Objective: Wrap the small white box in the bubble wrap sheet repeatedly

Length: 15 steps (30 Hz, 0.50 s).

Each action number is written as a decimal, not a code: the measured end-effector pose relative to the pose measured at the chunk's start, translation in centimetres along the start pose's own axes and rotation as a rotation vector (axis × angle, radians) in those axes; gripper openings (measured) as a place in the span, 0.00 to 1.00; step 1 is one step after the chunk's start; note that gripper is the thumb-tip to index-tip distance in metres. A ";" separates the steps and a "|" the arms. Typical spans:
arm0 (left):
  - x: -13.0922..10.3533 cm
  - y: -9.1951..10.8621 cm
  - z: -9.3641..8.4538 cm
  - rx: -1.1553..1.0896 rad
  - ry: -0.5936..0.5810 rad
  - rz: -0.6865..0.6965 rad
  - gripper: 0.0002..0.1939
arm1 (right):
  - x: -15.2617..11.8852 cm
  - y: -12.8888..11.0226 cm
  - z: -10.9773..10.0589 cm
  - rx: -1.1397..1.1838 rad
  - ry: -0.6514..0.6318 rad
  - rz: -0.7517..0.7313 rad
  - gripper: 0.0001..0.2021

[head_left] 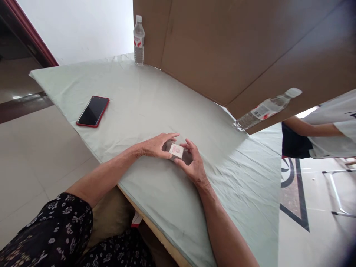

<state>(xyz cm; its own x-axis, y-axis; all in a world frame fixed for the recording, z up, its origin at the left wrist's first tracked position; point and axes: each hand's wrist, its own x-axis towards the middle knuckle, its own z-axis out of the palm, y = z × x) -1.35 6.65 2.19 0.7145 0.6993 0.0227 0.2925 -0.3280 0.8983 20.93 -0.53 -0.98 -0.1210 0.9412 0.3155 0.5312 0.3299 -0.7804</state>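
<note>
A small box (176, 150) with a pale top and red print sits low over the cloth-covered table (155, 100), between my two hands. My left hand (159, 146) curves round its left end, the thumb at the near corner and the fingers at the far side. At the right end, my right hand (194, 163) has its thumb along the near edge and its fingertips at the far corner. Both hands are closed on the box; its sides are partly hidden by fingers and shadow.
A phone (93, 111) in a red case lies on the left. Brown cardboard panels (205, 44) stand along the back, with one water bottle (138, 40) at their left end and another bottle (267, 109) at the right. Beyond is another person's arm (314, 128).
</note>
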 end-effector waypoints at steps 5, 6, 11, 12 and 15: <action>-0.4 -0.1 -1.0 -0.035 0.012 -0.055 0.49 | 0.0 0.0 -0.5 0.130 0.025 0.018 0.37; -0.4 -0.1 -1.1 -0.024 0.002 -0.053 0.50 | 0.1 0.1 -0.6 0.139 0.019 0.019 0.38; -0.3 -0.4 -0.8 0.061 -0.079 0.001 0.52 | 0.1 0.5 -0.3 0.055 -0.038 -0.017 0.44; -0.2 -0.4 -0.6 0.069 -0.079 0.013 0.51 | 0.1 0.5 -0.2 0.031 -0.046 -0.023 0.44; -0.1 -0.2 -0.3 0.072 -0.053 0.028 0.48 | 0.0 0.5 0.0 -0.030 -0.055 -0.025 0.42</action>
<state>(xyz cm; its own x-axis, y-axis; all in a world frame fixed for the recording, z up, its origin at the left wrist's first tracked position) -1.66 6.80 2.12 0.7554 0.6549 0.0226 0.3153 -0.3934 0.8636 21.21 -0.31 -1.39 -0.1798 0.9355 0.3041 0.5519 0.3518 -0.7561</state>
